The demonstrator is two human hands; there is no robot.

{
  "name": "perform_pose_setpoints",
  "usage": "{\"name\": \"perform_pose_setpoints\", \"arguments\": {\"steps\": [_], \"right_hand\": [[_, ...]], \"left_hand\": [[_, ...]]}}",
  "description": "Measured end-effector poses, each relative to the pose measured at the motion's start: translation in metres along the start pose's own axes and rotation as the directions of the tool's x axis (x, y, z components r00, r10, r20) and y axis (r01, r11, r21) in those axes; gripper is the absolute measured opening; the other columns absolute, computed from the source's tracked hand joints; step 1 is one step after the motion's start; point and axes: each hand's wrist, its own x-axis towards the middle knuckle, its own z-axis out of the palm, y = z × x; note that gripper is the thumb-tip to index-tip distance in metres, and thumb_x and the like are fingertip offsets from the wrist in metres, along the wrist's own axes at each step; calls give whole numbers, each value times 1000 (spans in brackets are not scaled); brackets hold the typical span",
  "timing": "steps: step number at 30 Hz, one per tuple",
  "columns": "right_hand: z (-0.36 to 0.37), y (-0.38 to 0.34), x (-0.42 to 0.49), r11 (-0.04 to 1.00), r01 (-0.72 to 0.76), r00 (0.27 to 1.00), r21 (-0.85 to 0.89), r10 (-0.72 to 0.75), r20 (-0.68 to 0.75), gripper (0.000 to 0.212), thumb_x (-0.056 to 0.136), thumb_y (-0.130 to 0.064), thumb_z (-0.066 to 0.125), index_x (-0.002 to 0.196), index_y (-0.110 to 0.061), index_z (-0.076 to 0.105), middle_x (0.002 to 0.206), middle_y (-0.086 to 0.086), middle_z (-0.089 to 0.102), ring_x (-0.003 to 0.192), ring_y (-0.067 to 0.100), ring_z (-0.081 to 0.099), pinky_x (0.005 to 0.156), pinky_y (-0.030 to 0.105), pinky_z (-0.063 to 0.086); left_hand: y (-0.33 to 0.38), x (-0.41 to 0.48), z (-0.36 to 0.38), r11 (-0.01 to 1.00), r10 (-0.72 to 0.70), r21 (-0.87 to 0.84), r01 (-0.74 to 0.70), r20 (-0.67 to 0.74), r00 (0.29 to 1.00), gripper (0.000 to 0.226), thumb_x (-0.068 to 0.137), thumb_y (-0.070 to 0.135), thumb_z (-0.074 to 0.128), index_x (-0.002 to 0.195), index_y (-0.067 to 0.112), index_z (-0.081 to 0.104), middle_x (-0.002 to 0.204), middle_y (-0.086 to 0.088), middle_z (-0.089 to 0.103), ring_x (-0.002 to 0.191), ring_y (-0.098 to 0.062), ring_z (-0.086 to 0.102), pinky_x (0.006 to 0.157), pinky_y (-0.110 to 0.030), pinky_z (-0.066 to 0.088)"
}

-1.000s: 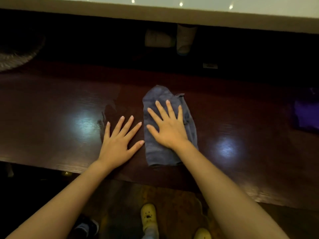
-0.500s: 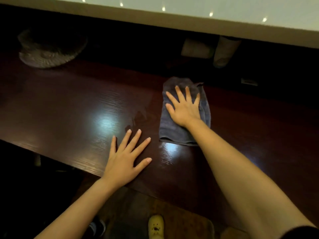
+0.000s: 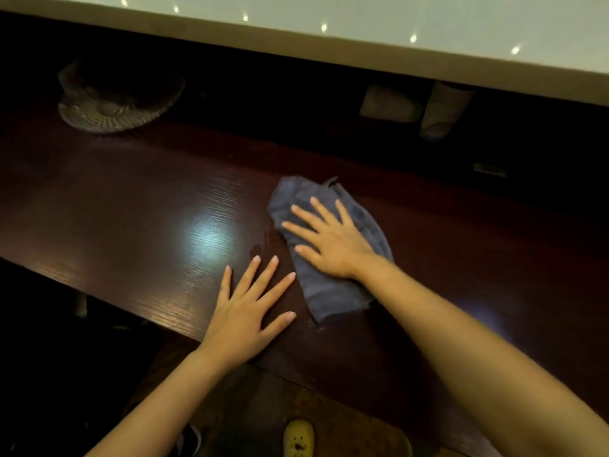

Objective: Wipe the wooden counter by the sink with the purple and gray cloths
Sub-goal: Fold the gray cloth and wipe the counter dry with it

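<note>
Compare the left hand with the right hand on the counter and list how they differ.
The right hand lies flat on the gray cloth; the left hand lies directly on the bare wooden counter. The right hand sits farther across the wooden counter; the left hand sits near its front edge. Both are palm down with straight, spread fingers.

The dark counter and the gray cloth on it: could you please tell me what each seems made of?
The dark reddish-brown counter looks like glossy wood or veneer: fine grain lines show in the glare. The gray cloth seems soft, matte fabric, rumpled, perhaps microfibre.
</note>
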Motion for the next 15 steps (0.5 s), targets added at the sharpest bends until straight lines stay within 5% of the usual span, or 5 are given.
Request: {"name": "perform_pose_setpoints", "arguments": {"steps": [4, 10, 15], "right_hand": [[0, 16, -3, 999, 46, 999, -13, -46, -1, 57, 89, -55, 13, 144, -42, 19, 158, -9, 14, 146, 21, 4, 114, 51, -2], [-8, 24, 72, 982, -190, 982, 14, 190, -13, 50, 96, -50, 22, 145, -40, 17, 159, -9, 7, 146, 23, -1, 115, 57, -3], [-1, -11, 53, 999, -44, 999, 2, 44, 2, 53, 95, -51, 24, 146, -37, 18, 159, -6, 9, 146, 28, -1, 113, 58, -4]], "left_hand": [[-1, -9, 0, 1000, 20, 11, -20, 5, 1000, 59, 88, 68, 18, 142, 47, 13, 156, 9, 11, 144, -15, -5, 113, -51, -4], [-2, -8, -1, 1000, 13, 28, -13, 11, 1000, 59, 88, 68, 17, 142, 46, 12, 156, 8, 8, 144, -16, -5, 112, -52, -2], [-10, -20, -2, 999, -43, -8, 43, 9, 999, 64, 85, 70, 17, 143, 44, 13, 156, 9, 8, 145, -16, -1, 114, -47, -1]]}}
